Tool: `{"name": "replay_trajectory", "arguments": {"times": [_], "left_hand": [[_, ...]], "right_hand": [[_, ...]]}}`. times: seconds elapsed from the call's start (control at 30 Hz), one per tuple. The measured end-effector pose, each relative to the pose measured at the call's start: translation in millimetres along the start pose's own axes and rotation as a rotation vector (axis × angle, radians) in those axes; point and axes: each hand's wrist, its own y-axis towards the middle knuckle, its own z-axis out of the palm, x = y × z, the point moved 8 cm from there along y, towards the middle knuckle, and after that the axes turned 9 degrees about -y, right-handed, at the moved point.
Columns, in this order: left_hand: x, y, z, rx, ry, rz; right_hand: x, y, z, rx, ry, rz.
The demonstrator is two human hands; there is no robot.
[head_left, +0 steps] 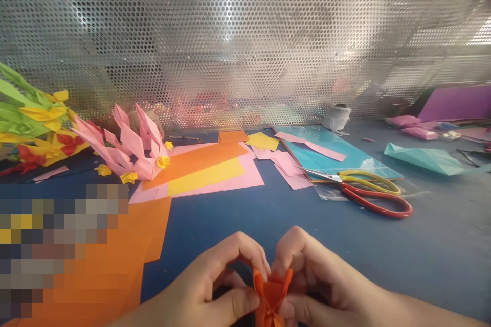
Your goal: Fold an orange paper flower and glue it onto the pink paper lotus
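Observation:
Low in the head view, my left hand (226, 281) pinches the left edge of a small folded orange paper piece (271, 299) between thumb and fingers. My right hand (312, 281) grips the opposite edge the same way. The paper stands upright with two raised corners and an opening between them; its lower end runs out of the frame. My fingertips nearly meet above its top. Beyond my right hand lies a pair of scissors (368, 189) with one red and one yellow handle.
Orange, yellow and pink sheets (255, 179) lie behind my hands. A pink folded-paper model (130, 148) stands at left, beside green, yellow and red paper flowers (46, 122). Under the scissors' tip is a blue packet (326, 148). A perforated metal panel (230, 51) closes off the back.

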Motion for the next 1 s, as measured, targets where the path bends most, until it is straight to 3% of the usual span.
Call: {"name": "replay_trajectory", "arguments": {"times": [0.2,0.37,0.47,0.67,1.0], "left_hand": [[-9,-4,9.7,0.098,-0.070,0.046],[-12,-2,15.5,0.161,-0.183,0.104],[-4,2,10.4,0.028,-0.173,0.071],[3,3,-2.4,-0.251,-0.090,0.011],[7,-2,-14.8,-0.497,-0.203,-0.040]], "right_hand": [[-2,-3,7,0.126,0.048,-0.017],[3,-1,4,0.047,-0.068,-0.098],[9,-2,0,-0.074,-0.370,-0.194],[45,-15,3,-0.271,-1.036,-0.601],[59,-22,-1,-0.551,-1.344,-0.662]]}}
